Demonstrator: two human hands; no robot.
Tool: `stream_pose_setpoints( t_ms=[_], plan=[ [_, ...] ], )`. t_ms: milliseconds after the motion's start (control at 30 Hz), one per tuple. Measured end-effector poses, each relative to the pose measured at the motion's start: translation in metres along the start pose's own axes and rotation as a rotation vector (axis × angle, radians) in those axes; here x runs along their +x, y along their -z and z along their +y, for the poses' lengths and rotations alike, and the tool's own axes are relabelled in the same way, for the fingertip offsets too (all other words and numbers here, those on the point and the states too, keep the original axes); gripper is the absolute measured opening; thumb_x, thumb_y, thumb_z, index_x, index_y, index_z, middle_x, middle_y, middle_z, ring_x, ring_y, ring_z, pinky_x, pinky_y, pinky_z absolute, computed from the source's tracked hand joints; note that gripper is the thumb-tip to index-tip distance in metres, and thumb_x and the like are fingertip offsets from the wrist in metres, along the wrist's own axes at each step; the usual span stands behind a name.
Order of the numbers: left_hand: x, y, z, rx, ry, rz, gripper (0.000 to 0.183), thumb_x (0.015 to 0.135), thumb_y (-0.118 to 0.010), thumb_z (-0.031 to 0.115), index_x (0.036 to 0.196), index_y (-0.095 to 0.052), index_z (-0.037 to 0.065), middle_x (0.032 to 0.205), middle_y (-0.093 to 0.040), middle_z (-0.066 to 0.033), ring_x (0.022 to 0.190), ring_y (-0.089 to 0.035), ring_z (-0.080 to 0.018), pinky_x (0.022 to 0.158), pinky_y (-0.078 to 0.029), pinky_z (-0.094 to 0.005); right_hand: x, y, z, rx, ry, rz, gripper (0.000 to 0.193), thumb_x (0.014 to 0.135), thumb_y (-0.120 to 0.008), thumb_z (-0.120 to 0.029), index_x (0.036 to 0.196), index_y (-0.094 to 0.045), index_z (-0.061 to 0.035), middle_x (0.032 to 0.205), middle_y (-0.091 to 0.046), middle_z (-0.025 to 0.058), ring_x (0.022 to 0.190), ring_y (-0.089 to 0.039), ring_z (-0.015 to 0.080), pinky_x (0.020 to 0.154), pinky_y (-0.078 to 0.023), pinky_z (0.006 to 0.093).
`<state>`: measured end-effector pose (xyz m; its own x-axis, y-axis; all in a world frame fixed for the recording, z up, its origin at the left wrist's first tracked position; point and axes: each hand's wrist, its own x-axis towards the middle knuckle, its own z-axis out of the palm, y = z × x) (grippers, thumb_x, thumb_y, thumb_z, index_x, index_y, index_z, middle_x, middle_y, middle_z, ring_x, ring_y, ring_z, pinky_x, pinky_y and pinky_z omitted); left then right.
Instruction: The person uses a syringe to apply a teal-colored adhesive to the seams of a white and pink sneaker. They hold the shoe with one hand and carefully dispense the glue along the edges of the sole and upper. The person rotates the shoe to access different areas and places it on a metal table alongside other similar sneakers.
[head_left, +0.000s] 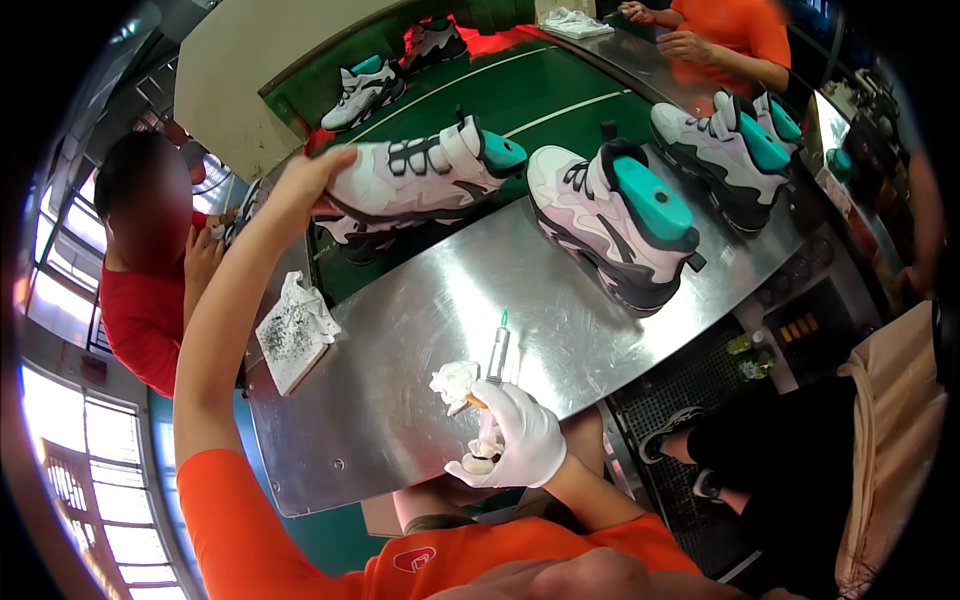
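Orange cloth shirt (470, 560), six o'clock. Bare left hand (315, 185), eleven o'clock, pinches the toe of a black-strapped white-and-lilac sneaker (400, 175), turquoise plastic last (502, 155) inside. White-gloved right hand (525, 440), six o'clock: fingers curled, hold unclear, beside crumpled white tissue (455, 380). Green-tipped clear syringe (498, 350) between, on scuffed steel table (400, 440). Black-speckled white cloth (293, 325), nine o'clock. Matching lilac sneaker (600, 225), two o'clock, also last-filled.

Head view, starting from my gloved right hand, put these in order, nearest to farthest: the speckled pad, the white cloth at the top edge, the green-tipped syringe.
From the gloved right hand:
1. Green-tipped syringe: just beyond the fingers.
2. Speckled pad: off to the left.
3. White cloth: far ahead, at the top edge.
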<state>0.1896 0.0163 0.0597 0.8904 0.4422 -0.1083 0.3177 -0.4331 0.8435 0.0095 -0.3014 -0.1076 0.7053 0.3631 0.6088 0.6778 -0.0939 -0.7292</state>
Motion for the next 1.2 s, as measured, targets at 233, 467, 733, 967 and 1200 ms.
stream_pose_setpoints(
  t_ms=[233, 467, 733, 967, 1200],
  plan=[
    [0.102, -0.040, 0.113, 0.282, -0.410, 0.270, 0.056, 0.070, -0.077, 0.045, 0.084, -0.071, -0.008, 0.080, -0.070, -0.0163, 0.070, -0.069, -0.0253, 0.061, -0.053, -0.0347, 0.010, 0.025, -0.008, 0.144, -0.201, -0.194, 0.078, 0.068, -0.081, -0.032, 0.132, -0.044, -0.0075, 0.110, -0.062, 0.0085, 0.091, -0.063, 0.0277, 0.078, -0.054, 0.0357],
    [0.174, -0.239, 0.050, -0.720, -0.211, -0.147, 0.045, 0.085, -0.067, 0.022, 0.109, -0.058, -0.014, 0.103, -0.067, -0.0210, 0.075, -0.069, -0.0392, 0.059, -0.062, -0.0504, 0.008, 0.018, 0.000, 0.218, -0.103, -0.080, 0.087, 0.060, -0.087, -0.030, 0.131, -0.045, 0.0011, 0.095, -0.061, 0.0150, 0.074, -0.062, 0.0299, 0.068, -0.052, 0.0390],
    [0.092, -0.190, -0.011, 0.284, -0.550, 0.054, 0.040, 0.094, -0.059, 0.035, 0.112, -0.068, 0.001, 0.095, -0.072, -0.0142, 0.090, -0.068, -0.0258, 0.082, -0.051, -0.0360, 0.014, 0.015, -0.003, -0.013, -0.086, 0.031, 0.080, 0.057, -0.087, -0.031, 0.122, -0.052, -0.0008, 0.080, -0.055, 0.0079, 0.068, -0.056, 0.0271, 0.064, -0.049, 0.0376],
    [-0.115, -0.037, -0.066, 0.339, -0.515, -0.194, 0.033, 0.095, -0.060, 0.028, 0.114, -0.066, 0.002, 0.105, -0.070, -0.0144, 0.096, -0.066, -0.0227, 0.087, -0.051, -0.0329, -0.005, 0.009, -0.016, 0.046, -0.118, 0.004, 0.094, 0.053, -0.091, -0.022, 0.133, -0.047, 0.0003, 0.093, -0.062, 0.0092, 0.078, -0.061, 0.0209, 0.076, -0.053, 0.0331],
    [-0.182, -0.084, 0.014, 0.279, -0.760, -0.228, 0.046, 0.093, -0.060, 0.036, 0.122, -0.055, 0.001, 0.100, -0.070, -0.0217, 0.092, -0.068, -0.0371, 0.080, -0.054, -0.0406, -0.024, 0.005, -0.077, 0.404, -0.521, -0.410, 0.087, 0.059, -0.086, -0.010, 0.135, -0.045, -0.0008, 0.081, -0.053, -0.0014, 0.067, -0.049, 0.0067, 0.066, -0.045, 0.0201]
  ],
)
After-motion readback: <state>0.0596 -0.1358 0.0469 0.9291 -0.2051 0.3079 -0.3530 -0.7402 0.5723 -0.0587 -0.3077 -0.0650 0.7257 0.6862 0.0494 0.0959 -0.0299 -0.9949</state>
